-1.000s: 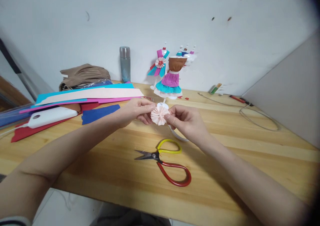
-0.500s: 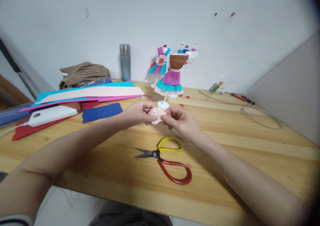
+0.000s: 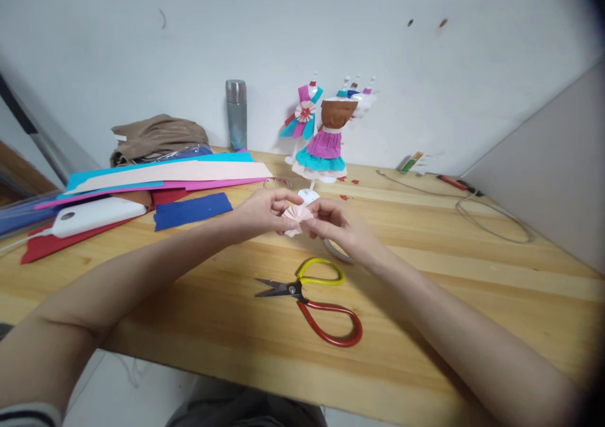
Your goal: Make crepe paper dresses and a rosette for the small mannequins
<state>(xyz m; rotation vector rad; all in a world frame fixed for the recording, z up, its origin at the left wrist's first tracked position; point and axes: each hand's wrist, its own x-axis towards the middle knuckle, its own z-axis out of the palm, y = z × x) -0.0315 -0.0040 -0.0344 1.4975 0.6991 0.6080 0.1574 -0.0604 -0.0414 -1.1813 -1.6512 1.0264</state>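
A small pleated pale-pink paper rosette (image 3: 293, 215) is pinched between both of my hands over the middle of the wooden table (image 3: 425, 301). My left hand (image 3: 265, 211) grips its left side with closed fingers. My right hand (image 3: 338, 225) grips its right side, fingers closed and partly covering it. Scissors (image 3: 312, 301) with one yellow and one red handle lie on the table just in front of my hands, blades pointing left.
Two paper-dressed doll figures (image 3: 326, 134) stand at the back by the wall, next to a grey flask (image 3: 236, 115). Coloured paper sheets (image 3: 165, 175), a blue strip (image 3: 191, 210), a white device (image 3: 94, 216) and brown cloth (image 3: 155, 134) lie left. A cable (image 3: 491, 222) lies right.
The rosette, fanned out into a round disc a second ago, is now folded smaller and partly hidden between my fingers. Both hands stayed close together.
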